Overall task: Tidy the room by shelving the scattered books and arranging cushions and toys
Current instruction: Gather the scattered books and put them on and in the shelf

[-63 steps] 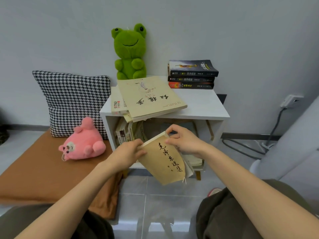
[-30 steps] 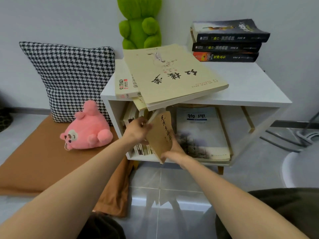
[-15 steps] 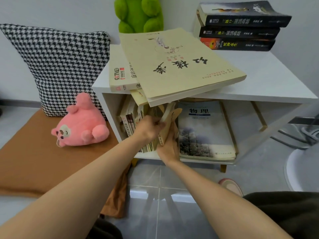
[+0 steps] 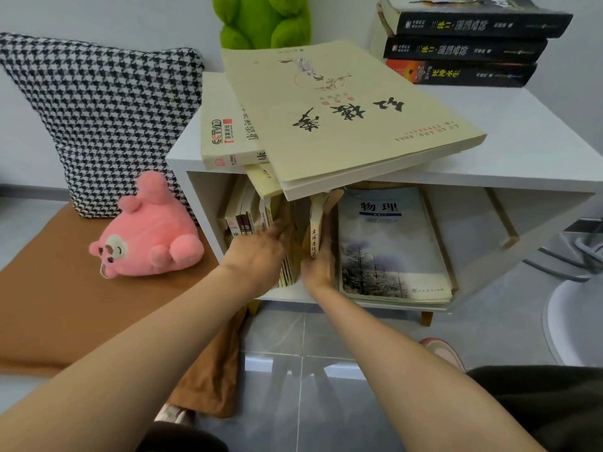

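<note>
Grey floor tiles [image 4: 342,370] are shining closest to us. What is lying beside them?

A brown mat [image 4: 49,305] is lying on the left, and one edge is hanging down to the tiles. A pink slipper [image 4: 443,352] is peeking out on the right.

What are the hands doing?

The left hand [image 4: 261,252] is pressing flat, fingers straight, against a row of standing books [image 4: 243,220] in the white shelf [image 4: 528,151]. The right hand [image 4: 318,267] is gripping a thin tan book [image 4: 315,228] low on its spine, fingers curled around it. That book is standing upright inside the shelf, between the row and a physics book [image 4: 391,243] that is lying flat.

What is resting on the mat?

A pink plush toy [image 4: 146,236] is lying just beside the shelf, and a checked cushion [image 4: 107,119] is standing behind it, near the pale wall [image 4: 98,17].

And up on top?

A big cream book [image 4: 342,119] is lying crooked on other books, and its corner is sticking out over the front edge. Three dark books [image 4: 463,44] are sitting in a pile at the back right. A green plush toy [image 4: 264,21] is sitting at the back by the wall.
</note>
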`<state>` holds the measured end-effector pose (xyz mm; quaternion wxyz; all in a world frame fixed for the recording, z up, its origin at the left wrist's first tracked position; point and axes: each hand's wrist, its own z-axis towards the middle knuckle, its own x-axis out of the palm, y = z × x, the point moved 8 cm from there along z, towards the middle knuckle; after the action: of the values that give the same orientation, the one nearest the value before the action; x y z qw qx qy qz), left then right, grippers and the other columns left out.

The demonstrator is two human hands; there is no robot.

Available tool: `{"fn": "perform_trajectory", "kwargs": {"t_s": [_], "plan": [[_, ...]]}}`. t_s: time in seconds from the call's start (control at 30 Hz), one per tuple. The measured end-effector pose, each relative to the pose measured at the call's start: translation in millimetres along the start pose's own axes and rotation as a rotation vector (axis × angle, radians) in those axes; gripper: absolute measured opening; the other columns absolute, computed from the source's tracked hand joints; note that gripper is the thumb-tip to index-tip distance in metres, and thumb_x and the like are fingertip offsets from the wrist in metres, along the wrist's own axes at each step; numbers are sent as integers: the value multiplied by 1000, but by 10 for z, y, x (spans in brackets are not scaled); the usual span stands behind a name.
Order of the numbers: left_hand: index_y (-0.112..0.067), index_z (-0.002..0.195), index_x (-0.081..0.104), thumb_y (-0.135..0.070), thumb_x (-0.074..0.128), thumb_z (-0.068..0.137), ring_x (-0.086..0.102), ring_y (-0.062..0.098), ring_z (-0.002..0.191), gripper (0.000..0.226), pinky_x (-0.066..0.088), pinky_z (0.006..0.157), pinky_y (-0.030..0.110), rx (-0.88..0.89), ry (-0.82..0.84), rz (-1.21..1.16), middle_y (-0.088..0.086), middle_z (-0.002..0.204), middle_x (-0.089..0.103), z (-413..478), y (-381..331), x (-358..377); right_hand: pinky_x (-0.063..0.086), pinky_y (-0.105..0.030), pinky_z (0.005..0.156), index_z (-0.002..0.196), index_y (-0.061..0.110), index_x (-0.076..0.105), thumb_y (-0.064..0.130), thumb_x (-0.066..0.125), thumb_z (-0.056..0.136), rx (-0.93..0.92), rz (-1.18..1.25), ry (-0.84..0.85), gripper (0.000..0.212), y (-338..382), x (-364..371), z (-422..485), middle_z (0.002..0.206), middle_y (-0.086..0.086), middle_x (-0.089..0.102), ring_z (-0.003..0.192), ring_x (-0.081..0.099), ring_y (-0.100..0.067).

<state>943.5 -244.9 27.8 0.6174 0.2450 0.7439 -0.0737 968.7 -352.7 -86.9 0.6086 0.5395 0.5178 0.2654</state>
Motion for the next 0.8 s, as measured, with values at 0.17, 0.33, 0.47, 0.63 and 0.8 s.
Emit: {"fn": "perform_trajectory", "kwargs": {"t_s": [0.17, 0.33, 0.47, 0.63, 0.8], "plan": [[-17, 152, 4, -17, 37, 99, 61, 21, 97, 63, 38, 57, 30, 43, -2, 140, 3, 160, -6, -23, 2, -6, 38, -24, 99, 152, 30, 15, -18, 43, 82, -71, -50, -57, 89, 86, -121, 52, 156, 4, 24, 132, 39, -20], [-14, 152, -1, -15, 36, 98, 58, 20, 92, 66, 37, 56, 29, 75, -10, 206, 7, 159, -7, -79, -14, -29, 32, -30, 112, 152, 33, 8, -15, 47, 83, -100, -105, -46, 93, 54, -74, 108, 160, 5, 12, 143, 24, -19], [-14, 152, -1, -12, 39, 94, 60, 20, 92, 71, 39, 58, 29, 88, -17, 215, 8, 159, -7, -82, 5, -39, 23, 0, 92, 153, 21, 17, -2, 53, 93, -118, 21, 90, 74, 154, 188, 54, 155, 0, 27, 138, 31, -15], [-16, 152, -2, -9, 38, 94, 62, 18, 93, 71, 39, 58, 27, 124, -43, 253, 3, 160, -4, -85, 46, -59, 36, -19, 96, 152, 30, 15, 7, 52, 94, -125, -17, 200, 73, 64, 383, 25, 152, 2, 33, 134, 40, -17], [-22, 152, 1, -10, 36, 95, 55, 19, 108, 69, 38, 63, 27, 165, -83, 222, -6, 160, -2, -150, 106, -75, 37, -41, 109, 151, 38, -1, 28, 63, 87, -85, -156, 366, 91, -18, 425, -48, 156, 1, 27, 138, 35, -21]]}}
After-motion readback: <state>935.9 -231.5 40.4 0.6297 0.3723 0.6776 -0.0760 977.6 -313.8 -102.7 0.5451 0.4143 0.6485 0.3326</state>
